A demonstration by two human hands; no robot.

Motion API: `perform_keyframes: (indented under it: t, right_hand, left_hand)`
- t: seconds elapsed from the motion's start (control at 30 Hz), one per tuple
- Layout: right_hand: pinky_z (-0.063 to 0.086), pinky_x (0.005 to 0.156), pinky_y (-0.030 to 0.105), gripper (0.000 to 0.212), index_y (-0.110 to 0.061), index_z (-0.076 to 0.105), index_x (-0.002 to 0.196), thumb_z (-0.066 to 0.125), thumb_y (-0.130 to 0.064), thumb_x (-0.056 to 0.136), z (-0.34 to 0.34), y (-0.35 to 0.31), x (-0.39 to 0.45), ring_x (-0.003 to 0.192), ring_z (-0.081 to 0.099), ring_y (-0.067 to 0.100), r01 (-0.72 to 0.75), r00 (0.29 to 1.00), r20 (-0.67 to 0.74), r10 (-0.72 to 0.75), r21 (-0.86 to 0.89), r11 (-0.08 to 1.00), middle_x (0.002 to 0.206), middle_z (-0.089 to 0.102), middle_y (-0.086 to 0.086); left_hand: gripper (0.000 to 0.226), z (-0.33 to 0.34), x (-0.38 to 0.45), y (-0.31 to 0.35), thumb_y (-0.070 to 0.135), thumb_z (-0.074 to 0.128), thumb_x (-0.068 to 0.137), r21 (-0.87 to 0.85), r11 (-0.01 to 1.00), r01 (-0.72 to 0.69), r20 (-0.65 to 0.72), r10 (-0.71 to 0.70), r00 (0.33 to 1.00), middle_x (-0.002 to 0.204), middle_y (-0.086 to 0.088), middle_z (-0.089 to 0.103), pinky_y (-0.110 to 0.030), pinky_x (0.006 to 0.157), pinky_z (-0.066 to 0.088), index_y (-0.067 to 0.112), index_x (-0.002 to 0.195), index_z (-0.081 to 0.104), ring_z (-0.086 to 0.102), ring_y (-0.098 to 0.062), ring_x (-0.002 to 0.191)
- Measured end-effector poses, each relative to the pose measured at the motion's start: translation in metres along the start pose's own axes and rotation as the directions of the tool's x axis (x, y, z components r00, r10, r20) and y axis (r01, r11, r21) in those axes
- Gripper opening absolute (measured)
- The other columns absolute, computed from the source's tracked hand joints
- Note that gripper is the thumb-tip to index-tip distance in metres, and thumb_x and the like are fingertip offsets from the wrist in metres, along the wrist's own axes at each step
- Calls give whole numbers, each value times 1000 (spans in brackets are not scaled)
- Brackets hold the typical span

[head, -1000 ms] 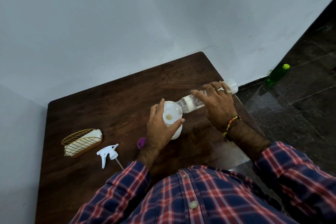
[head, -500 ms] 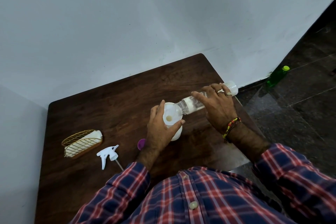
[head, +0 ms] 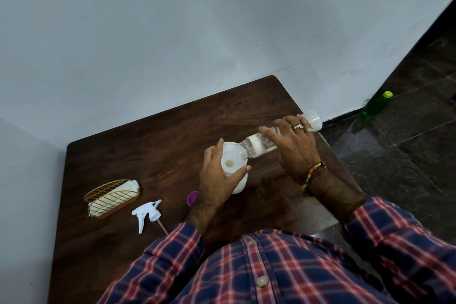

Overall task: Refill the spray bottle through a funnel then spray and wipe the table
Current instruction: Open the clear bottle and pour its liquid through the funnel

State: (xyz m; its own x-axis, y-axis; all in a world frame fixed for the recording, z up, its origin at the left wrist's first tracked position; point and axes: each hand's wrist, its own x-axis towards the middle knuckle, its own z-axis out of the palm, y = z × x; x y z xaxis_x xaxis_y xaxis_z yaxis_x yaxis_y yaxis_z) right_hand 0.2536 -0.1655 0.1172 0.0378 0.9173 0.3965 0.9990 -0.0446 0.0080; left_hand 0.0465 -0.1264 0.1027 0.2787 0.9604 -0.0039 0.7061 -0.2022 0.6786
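Little has changed over the last second: your right hand keeps the clear bottle tipped, fingers wrapped around it, mouth over the funnel. Your left hand still pinches the funnel rim atop the white spray bottle at mid-table. Judgement: refilling continues; the trigger head lies unattached.

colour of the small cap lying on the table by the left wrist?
Purple. The small round plastic cap shows only in the head view, partly hidden by the left hand.
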Motion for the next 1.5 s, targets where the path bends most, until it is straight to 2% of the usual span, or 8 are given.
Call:
perform_keyframes:
  t: [0.3,0.63,0.87,1.03,1.17,1.3,1.37,1.5]
  right_hand:
    - [38,105,57,61,-25,65,119,63,0,64,1,1,1,110,58,36,7,1000,-19,-7,19,1000,111,64,11]
    - [49,88,50,61,-28,57,125,73,-13,68,8,-2,-7,106,59,33,-172,974,178,139,188,967,112,64,2]
    - [55,79,41,65,-29,48,125,80,-38,69,17,-14,-18,102,64,24,-358,931,261,256,502,787,114,65,-4]
    - [57,79,42,61,-25,52,120,81,-45,71,13,-23,-27,99,67,17,-317,944,169,282,697,643,113,68,-6]
    - [58,78,45,65,-19,52,122,84,-45,71,4,-37,-33,100,67,18,-278,948,110,298,741,611,115,68,-1]
    - [58,74,45,67,-14,51,117,86,-43,68,2,-49,-43,95,67,21,-267,947,85,310,745,612,111,68,2]
    - [57,74,45,67,-13,52,117,87,-42,68,3,-57,-50,95,67,21,-272,948,98,304,748,606,111,68,1]
    - [57,74,45,66,-12,53,116,88,-38,67,5,-74,-64,94,67,21,-282,949,125,290,747,602,110,68,0]
  left_hand:
    - [99,0,1,0,54,78,71,5,1000,7,7,-7,1000,145,0,36,-32,99,45,21,151,29,44,-16,127]
    - [103,0,1,-3,57,78,69,-33,999,13,13,-13,1000,146,0,33,-31,101,42,22,152,27,41,-16,129]
    - [103,-4,3,-7,60,78,66,-45,999,-19,23,20,1000,146,1,33,-36,105,43,26,151,30,41,-17,129]
    - [107,-12,-2,-6,63,76,66,-115,993,20,0,-20,1000,153,2,24,-38,106,40,33,152,21,36,-16,134]
    - [84,-21,-16,-21,70,57,79,-247,968,44,-138,-80,987,154,5,25,-36,100,49,38,150,25,49,-16,127]
    - [56,-25,-36,-46,54,43,96,-233,956,180,-213,-230,950,145,3,43,-36,96,51,28,145,40,56,-11,117]
    - [52,-22,-46,-66,51,48,96,-153,951,269,-185,-295,937,140,1,50,-38,102,47,24,140,46,54,-12,120]
    - [59,-11,-64,-104,40,62,91,54,928,368,43,-371,928,146,0,46,-31,110,34,22,144,42,41,-16,135]
